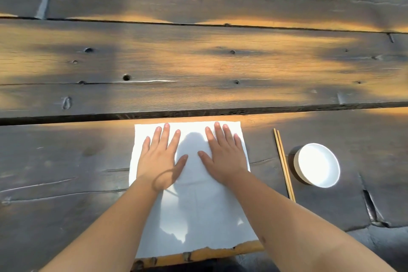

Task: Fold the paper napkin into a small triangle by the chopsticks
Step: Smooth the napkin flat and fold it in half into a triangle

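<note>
My left hand (162,161) and right hand (223,157) lie flat, fingers spread, grasping nothing, on the unfolded paper napkin (194,205), chopsticks (284,164) and white bowl (316,164) to its right.

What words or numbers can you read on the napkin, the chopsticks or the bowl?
None: there is no text to read in this view.
The napkin is plain white under the left hand and right hand.
The chopsticks are bare wood.
The bowl is plain white.
The table shows only knots and cracks.
</note>
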